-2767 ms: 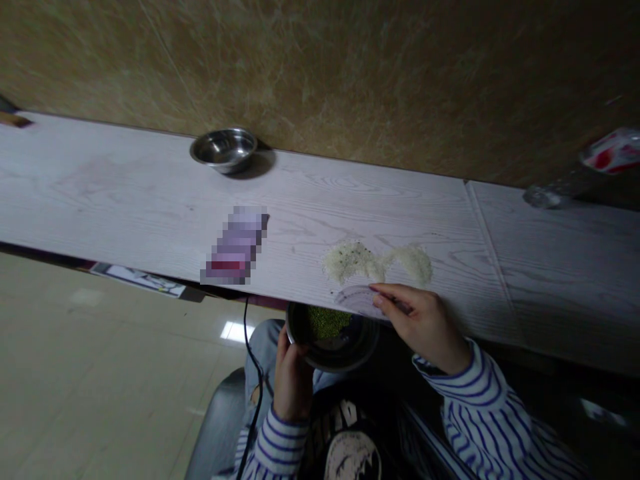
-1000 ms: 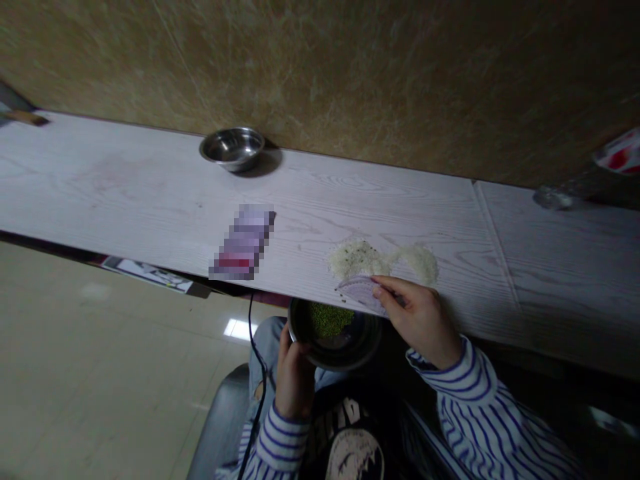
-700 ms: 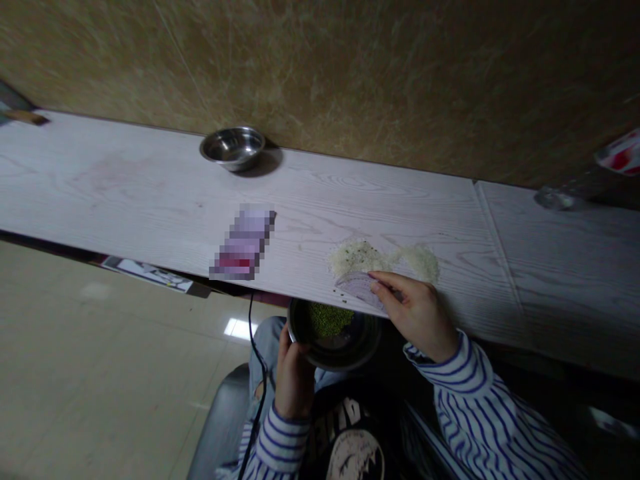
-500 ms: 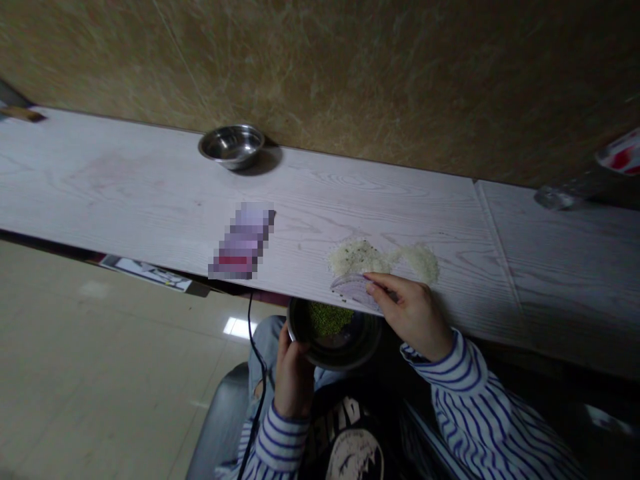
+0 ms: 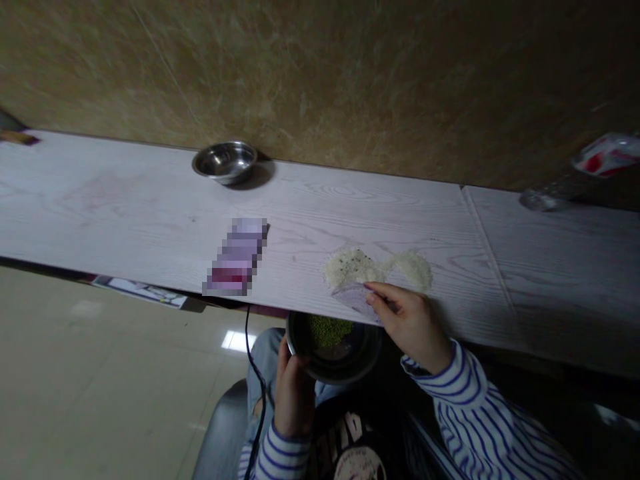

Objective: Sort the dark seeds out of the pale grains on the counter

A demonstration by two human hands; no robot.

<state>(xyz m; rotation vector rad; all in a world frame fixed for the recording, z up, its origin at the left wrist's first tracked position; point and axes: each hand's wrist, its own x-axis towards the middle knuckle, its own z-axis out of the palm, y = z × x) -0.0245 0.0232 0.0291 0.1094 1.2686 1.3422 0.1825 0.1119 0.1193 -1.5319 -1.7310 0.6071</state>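
My left hand grips the left rim of a metal bowl, held just below the table's front edge. Green beans, likely mung beans, lie inside it. Between the thumb and fingers of my right hand is a thin, clear, rounded plastic piece, tilted at the table edge above the bowl. Its far edge is beside a pile of white rice speckled with dark bits. A second white rice pile adjoins it on the right.
A second metal bowl stands by the wall. A pixelated flat object, perhaps a phone, lies on the pale wooden table. At the right lies a clear plastic bottle with a red-and-white label. A black cable hangs past my leg.
The view has tilted, so everything sits slightly lower. The few dark bits beside the plastic piece at the table edge no longer show. Both hands keep their holds.
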